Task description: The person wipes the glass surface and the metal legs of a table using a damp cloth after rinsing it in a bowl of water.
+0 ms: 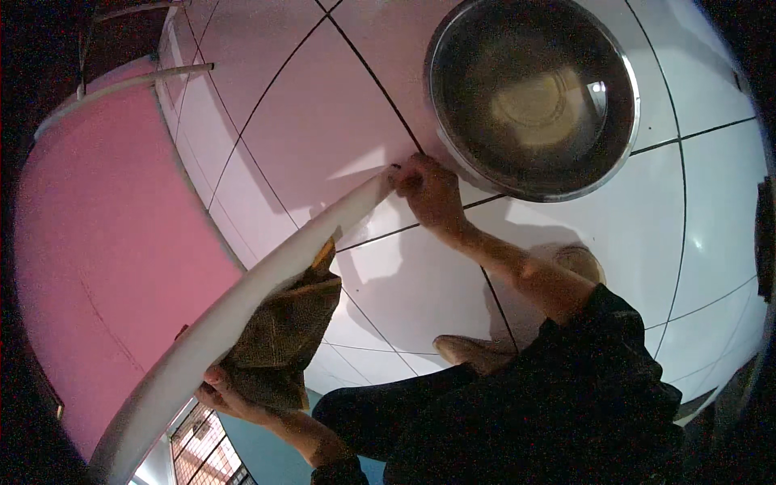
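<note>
Dark clothing [525,412], foreground, 5 o'clock. White bar [242,303] runs from 8 o'clock toward centre; left hand [233,400], 7–8 o'clock, meets it beside brown cloth [283,335]; right hand [430,194], 1 o'clock, at its far end. Whether either hand's fingers grip cannot be told. Metal basin [465,158], 1–2 o'clock.

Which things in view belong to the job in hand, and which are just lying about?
Job in hand: long white pole, left hand and right hand on it; brown cloth at the left hand; probably the round metal basin, untouched.
Apparently just there: pink surface; thin pale bar.
</note>
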`<state>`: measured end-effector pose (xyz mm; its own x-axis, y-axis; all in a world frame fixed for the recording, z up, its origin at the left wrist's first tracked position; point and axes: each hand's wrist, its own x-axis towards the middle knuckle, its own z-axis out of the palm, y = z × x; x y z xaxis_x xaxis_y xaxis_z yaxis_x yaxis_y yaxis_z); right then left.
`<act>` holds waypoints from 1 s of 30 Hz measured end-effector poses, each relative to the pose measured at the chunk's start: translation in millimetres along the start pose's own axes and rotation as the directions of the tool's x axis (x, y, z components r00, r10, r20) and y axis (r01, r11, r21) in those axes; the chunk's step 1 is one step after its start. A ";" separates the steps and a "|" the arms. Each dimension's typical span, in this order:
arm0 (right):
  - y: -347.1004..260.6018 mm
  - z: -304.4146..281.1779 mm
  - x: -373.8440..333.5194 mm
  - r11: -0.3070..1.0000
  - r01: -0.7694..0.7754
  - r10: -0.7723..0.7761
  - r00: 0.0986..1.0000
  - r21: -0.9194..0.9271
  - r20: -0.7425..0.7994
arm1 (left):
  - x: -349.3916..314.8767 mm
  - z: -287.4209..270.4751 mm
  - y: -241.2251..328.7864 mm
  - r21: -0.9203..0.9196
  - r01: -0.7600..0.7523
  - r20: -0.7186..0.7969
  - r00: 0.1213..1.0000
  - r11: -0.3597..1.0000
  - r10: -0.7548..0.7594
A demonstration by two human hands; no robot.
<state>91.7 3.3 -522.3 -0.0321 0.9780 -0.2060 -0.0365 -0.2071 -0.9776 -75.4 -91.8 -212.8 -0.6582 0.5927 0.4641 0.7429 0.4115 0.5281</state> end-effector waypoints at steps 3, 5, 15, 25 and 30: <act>9.5 0.6 16.6 0.997 -0.046 0.046 0.999 -0.065 0.000 | -3.8 3.0 4.2 0.050 -0.009 0.017 1.000 0.999 0.008; -3.1 5.9 4.4 0.997 -0.071 0.071 0.997 0.003 0.008 | -4.1 2.2 -0.2 0.011 -0.015 0.007 1.000 1.000 0.015; 15.8 -4.5 20.2 0.979 0.055 -0.018 0.982 -0.197 0.187 | -16.9 26.3 26.5 0.013 0.146 -0.189 0.972 0.989 -0.141; 9.4 -2.9 21.0 0.970 0.069 -0.017 0.976 -0.232 0.217 | -3.6 -1.2 -1.3 -0.096 -0.063 0.120 0.990 0.993 0.075; 6.2 2.4 32.7 0.986 0.064 -0.043 0.990 -0.153 0.133 | -5.5 6.4 6.1 -0.083 -0.022 0.036 0.999 0.996 0.025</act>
<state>88.0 33.9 -535.0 -0.1634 0.9742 -0.1559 0.1149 -0.1382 -0.9837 -66.5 -88.1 -216.6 -0.6349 0.6273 0.4510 0.7443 0.3400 0.5749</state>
